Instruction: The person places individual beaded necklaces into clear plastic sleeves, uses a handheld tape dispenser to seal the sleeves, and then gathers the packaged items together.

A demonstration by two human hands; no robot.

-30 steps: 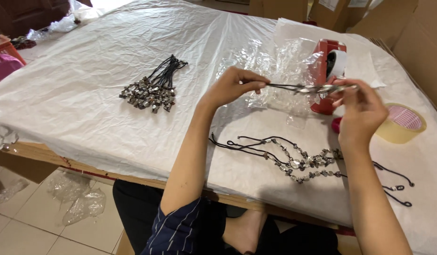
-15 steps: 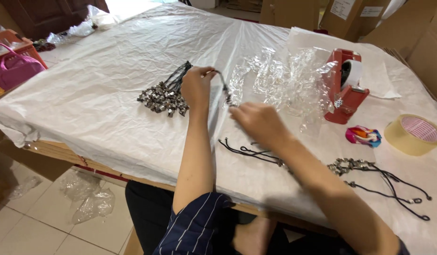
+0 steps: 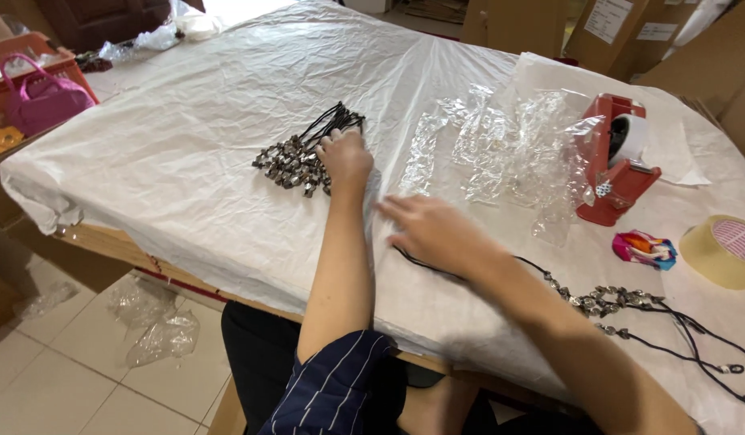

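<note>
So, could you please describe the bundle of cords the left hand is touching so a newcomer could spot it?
Start at the white crinkled sheet covering the table; the bundle of black cords lies near its middle, under the left hand. Unlike the loose beaded cords at the right, these lie gathered together, with metallic beads clustered at one end.

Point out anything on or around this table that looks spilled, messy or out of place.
Crumpled clear plastic bags lie on the tiled floor under the table edge, as if dropped. On top, more clear bags sit in a loose heap.
</note>
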